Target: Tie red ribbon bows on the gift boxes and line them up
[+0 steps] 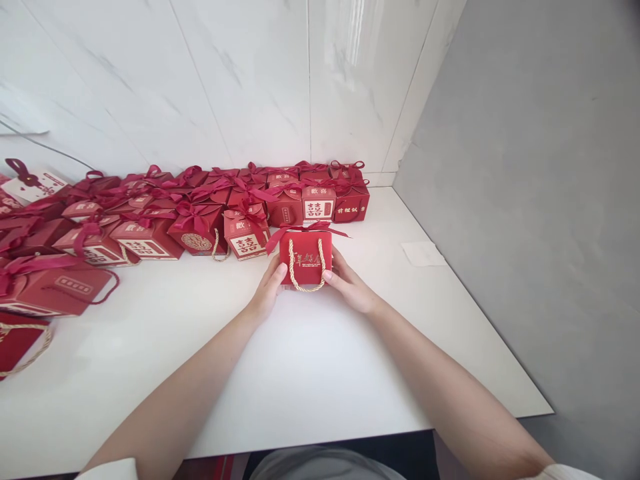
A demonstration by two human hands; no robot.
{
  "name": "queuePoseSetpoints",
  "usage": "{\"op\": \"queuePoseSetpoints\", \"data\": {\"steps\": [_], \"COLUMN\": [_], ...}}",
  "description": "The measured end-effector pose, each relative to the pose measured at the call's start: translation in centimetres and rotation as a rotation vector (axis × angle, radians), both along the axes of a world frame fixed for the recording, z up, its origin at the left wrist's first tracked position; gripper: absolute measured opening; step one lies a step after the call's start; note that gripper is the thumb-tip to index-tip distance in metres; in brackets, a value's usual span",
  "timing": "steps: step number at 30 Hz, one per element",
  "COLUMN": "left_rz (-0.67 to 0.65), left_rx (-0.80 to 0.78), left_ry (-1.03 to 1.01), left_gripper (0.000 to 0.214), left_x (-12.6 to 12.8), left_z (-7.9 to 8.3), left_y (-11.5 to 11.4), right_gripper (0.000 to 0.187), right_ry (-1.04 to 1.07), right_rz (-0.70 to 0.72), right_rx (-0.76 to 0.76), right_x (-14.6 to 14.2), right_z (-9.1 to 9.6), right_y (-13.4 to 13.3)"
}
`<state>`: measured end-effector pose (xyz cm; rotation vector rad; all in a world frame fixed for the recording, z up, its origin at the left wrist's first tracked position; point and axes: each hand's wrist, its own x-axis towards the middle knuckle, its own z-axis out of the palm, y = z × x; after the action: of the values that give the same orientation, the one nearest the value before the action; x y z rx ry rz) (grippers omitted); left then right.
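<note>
A small red gift box (313, 248) with a gold rope handle and a dark red ribbon on top is held between both my hands, over the white table. My left hand (269, 287) grips its left side, thumb at the front edge. On its right side is my right hand (350, 283), its thumb on the front near the rope. The fingers behind the box are partly hidden. Just behind and to the left stands a gift box (247, 233) with a white label and a ribbon bow.
Several rows of red ribbon-tied boxes (200, 227) stand along the tiled wall (260, 80) and the left side. A white paper piece (423, 254) lies on the table (320, 373) at right. A grey wall (530, 200) borders the right edge; a cable (45, 143) hangs at left.
</note>
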<state>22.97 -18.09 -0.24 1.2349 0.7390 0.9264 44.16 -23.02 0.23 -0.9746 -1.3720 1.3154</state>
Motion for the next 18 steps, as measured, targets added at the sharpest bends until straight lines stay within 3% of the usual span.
{"op": "queuePoseSetpoints", "data": {"steps": [18], "left_rz": [-0.015], "left_rx": [0.017], "left_ry": [0.041], "left_gripper": [0.066], "left_x": [0.03], "left_z": [-0.11], "left_y": [0.26], "right_gripper": [0.092], "right_ry": [0.018], "right_rz": [0.001], "right_rx": [-0.005], "right_x": [-0.08], "right_z": [-0.02], "right_y": [-0.02]}}
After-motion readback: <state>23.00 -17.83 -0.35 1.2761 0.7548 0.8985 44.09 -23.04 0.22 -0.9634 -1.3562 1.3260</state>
